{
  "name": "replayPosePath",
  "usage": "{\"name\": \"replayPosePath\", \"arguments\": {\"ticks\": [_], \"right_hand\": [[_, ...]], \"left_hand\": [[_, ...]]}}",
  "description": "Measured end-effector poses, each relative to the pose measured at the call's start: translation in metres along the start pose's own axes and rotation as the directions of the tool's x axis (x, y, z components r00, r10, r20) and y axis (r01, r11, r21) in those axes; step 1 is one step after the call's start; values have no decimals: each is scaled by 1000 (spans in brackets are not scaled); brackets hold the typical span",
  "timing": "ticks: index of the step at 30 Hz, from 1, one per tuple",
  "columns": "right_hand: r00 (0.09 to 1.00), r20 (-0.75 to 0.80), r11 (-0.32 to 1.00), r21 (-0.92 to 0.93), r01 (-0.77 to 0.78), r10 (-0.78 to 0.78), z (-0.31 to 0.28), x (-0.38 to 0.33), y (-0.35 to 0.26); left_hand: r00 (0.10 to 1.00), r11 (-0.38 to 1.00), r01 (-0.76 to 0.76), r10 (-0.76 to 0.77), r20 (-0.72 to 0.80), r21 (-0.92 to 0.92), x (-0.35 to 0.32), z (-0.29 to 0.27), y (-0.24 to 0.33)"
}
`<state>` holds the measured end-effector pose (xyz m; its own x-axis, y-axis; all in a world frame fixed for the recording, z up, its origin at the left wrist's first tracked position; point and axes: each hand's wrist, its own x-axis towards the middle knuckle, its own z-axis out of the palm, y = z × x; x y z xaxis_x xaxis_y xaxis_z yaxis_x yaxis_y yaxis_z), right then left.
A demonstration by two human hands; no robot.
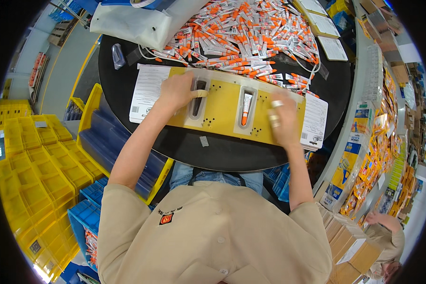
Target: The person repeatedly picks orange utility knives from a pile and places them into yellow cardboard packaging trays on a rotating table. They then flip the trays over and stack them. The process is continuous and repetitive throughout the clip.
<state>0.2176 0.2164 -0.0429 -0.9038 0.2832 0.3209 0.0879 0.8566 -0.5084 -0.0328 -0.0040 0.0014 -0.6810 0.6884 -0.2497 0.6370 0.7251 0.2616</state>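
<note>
A long yellow board lies across the black round table, with two clear plastic blisters set in it. My left hand rests on the board's left part, its fingers apart and a covered thumb reaching over the left blister; no tube shows in that blister. Inside the right blister lies a small white tube with an orange cap, cap toward me. My right hand, smeared by motion, is over the board's right end, with pale covers on its fingers. What its fingers hold, if anything, is unclear.
Printed cards lie at the board's left end, more cards at its right. A big heap of orange-capped tubes covers the far table beside a white bag. Yellow bins stand left; another person is at lower right.
</note>
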Motion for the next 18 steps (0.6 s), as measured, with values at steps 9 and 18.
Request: {"name": "replayPosePath", "arguments": {"ticks": [9, 18], "right_hand": [[667, -229, 623, -241, -744, 709, -42, -87, 162], [725, -585, 746, -284, -602, 363, -32, -87, 139]], "left_hand": [[913, 946, -241, 145, -381, -217, 45, -2, -24], [964, 984, -170, 152, -219, -63, 135, 11, -11]]}}
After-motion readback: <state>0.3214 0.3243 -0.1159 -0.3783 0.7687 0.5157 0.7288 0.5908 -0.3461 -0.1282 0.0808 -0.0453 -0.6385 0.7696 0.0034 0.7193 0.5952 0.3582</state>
